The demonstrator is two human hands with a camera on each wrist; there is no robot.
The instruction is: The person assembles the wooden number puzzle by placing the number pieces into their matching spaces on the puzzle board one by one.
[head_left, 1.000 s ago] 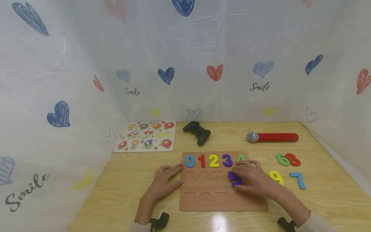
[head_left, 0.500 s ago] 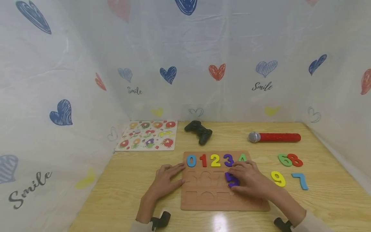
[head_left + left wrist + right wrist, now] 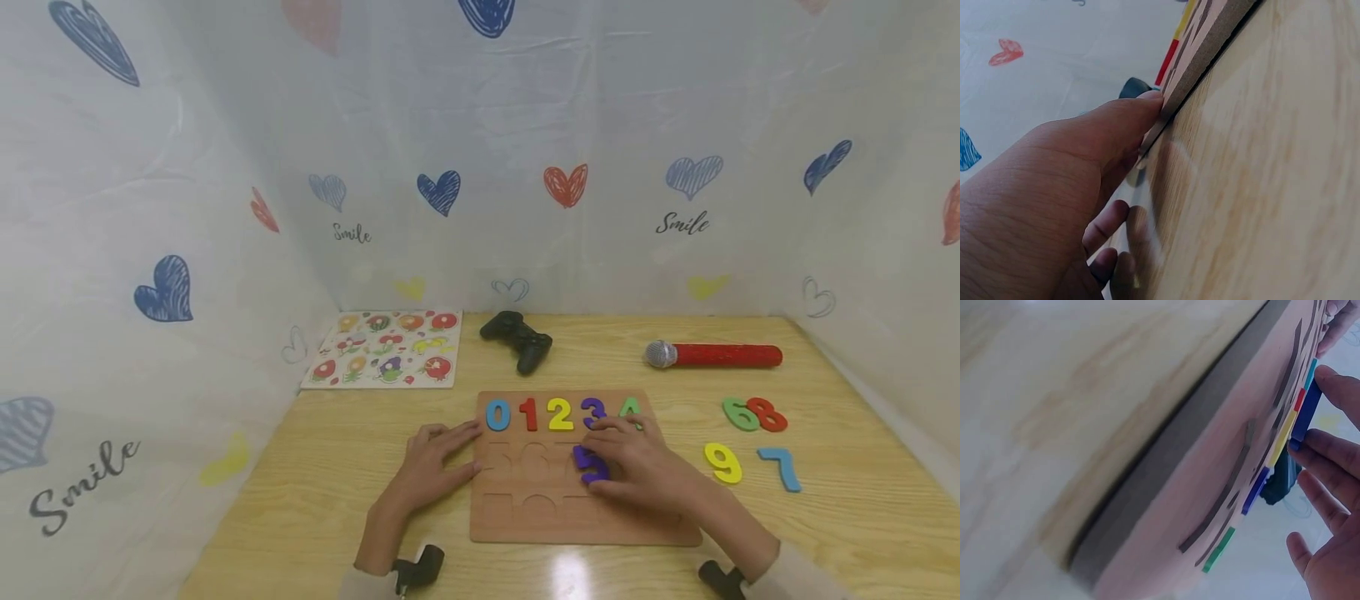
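My right hand (image 3: 648, 467) pinches a purple number 5 (image 3: 589, 465) between thumb and fingers, over the middle row of a wooden number puzzle board (image 3: 517, 527). In the right wrist view, the number 5 (image 3: 1307, 415) is held edge-on above the board's face, thumb at one end and a finger at the other. My left hand (image 3: 431, 471) touches the board's left edge with extended thumb and fingertips; the left wrist view has the thumb (image 3: 1147, 103) against that edge. Blue 0 (image 3: 498, 415), red 1, yellow 2, purple 3 and partly covered green 4 fill the top row.
Right of the board lie a green 6 (image 3: 738, 414), red 8 (image 3: 767, 414), yellow 9 (image 3: 722, 463) and blue 7 (image 3: 783, 469). Behind are a fruit puzzle board (image 3: 382, 350), a black game controller (image 3: 517, 340) and a red microphone (image 3: 720, 355). Patterned curtains surround the table.
My right hand has carried the purple number 5 a little left across the middle row of the board. The left hand has stayed at the board's left edge.
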